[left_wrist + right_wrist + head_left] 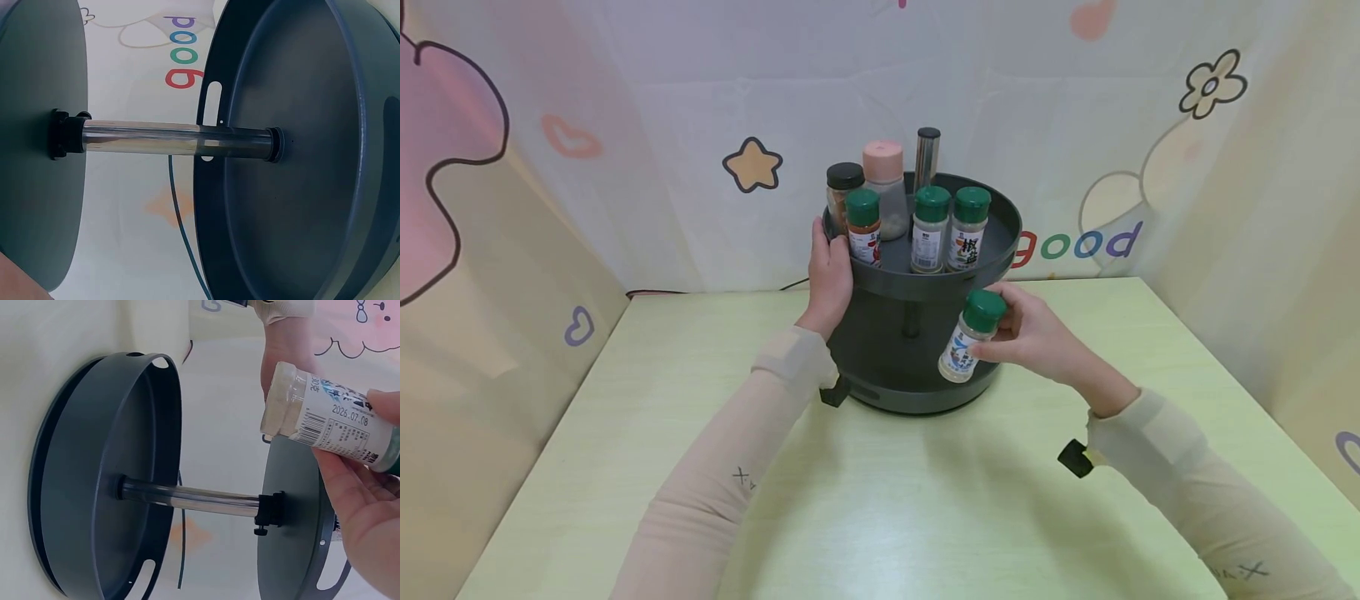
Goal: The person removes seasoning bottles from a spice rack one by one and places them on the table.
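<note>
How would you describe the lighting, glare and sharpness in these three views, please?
Head view: soft shadows and a pale sheen on the table; left wrist view: rather dim, bright reflections along the metal pole; right wrist view: the date printed on the seasoning jar sharp enough to read.

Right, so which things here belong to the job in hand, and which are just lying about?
Part of the job:
tilted green-capped jar, held in the right fingers
two-tier rack, touched by the left fingers
the other jars and bottle standing on it

Just there:
dark cord
printed curtain
</note>
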A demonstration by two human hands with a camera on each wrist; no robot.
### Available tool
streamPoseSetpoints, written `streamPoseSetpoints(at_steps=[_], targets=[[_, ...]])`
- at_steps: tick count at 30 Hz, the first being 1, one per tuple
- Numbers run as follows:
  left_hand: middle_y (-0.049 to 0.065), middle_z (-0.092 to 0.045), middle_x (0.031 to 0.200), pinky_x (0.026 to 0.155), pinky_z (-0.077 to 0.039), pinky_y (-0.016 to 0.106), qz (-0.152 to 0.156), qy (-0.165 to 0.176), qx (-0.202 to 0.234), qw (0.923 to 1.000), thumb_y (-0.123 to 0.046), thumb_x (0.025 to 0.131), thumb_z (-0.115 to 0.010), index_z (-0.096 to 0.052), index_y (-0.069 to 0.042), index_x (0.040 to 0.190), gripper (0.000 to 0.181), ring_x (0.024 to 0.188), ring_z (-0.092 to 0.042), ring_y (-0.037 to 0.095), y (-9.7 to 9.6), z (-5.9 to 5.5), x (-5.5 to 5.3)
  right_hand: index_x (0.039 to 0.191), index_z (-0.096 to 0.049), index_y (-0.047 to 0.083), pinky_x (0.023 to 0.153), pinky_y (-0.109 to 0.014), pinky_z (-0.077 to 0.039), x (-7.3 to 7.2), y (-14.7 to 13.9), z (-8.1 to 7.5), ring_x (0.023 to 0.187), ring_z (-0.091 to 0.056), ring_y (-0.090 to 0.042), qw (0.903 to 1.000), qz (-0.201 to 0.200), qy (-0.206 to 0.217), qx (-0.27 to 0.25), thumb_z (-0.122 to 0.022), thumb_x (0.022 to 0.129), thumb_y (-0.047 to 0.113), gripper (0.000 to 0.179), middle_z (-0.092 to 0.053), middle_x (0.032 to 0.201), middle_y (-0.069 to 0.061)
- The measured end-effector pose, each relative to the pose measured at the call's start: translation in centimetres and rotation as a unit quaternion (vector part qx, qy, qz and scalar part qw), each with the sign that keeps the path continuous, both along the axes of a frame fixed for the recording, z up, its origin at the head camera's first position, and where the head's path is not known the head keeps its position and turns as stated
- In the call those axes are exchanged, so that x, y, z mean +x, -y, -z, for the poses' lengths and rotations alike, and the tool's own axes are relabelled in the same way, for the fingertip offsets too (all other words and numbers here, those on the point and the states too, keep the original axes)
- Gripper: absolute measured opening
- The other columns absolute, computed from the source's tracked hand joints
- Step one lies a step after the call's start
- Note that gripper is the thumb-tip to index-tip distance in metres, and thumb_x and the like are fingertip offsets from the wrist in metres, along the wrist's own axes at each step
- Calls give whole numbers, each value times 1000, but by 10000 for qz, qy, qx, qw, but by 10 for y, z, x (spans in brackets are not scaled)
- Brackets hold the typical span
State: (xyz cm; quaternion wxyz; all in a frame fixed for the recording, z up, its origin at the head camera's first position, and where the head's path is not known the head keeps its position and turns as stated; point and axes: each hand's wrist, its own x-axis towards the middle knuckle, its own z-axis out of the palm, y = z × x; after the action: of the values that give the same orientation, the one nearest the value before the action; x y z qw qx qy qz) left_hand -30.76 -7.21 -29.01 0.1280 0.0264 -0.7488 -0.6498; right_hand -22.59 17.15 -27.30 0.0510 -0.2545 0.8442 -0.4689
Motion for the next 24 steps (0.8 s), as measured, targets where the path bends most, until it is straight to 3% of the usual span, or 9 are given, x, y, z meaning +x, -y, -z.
streamPoseSetpoints(at_steps=[12,24], targets=[[-6,-5,150,111,-12,35,-9,20,-50,10000,-33,94,-25,1,-21,143,57,137,-9,10,0,1,0,113,-38,-2,80,-37,-50,3,3,11,92,-56,-28,9990,-210,387,60,-65,73,0,49,-51,110,-20],[-6,-5,150,111,-12,35,11,36,-24,10000,-34,94,-25,1,-21,143,57,137,-9,11,0,0,0,111,-38,2,83,-45,-48,3,6,27,99,-54,-34,9978,-385,499,207,-66,72,-1,48,-49,112,-21]])
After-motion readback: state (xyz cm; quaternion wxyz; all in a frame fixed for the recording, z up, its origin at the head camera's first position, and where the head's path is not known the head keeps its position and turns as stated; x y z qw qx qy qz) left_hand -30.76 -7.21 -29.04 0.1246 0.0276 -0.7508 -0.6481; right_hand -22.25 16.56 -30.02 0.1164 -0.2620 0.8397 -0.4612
